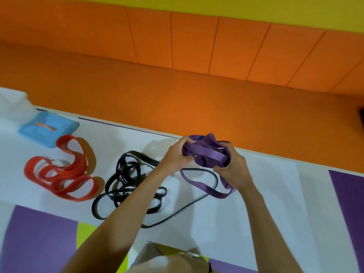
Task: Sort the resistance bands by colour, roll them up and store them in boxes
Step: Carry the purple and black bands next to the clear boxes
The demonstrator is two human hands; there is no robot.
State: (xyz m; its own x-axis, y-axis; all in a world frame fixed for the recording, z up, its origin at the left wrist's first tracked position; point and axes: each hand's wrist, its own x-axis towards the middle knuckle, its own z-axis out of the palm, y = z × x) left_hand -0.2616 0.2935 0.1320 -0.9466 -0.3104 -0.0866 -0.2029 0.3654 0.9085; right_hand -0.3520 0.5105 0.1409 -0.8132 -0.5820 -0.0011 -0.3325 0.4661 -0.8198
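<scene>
A bundle of purple resistance bands (206, 152) is held above the white mat between both hands. My left hand (176, 156) grips its left side and my right hand (231, 168) grips its right side. A loose purple loop (199, 183) hangs from the bundle down to the mat. Left of my left forearm lies a tangle of black bands (126, 180), partly hidden by that arm. Further left is a pile of red bands (63, 172).
A flat light-blue box (49, 128) lies at the far left near the mat's edge. The white mat (266, 203) has purple and yellow-green patches. Beyond it runs an orange padded floor (177, 95) and orange wall panels.
</scene>
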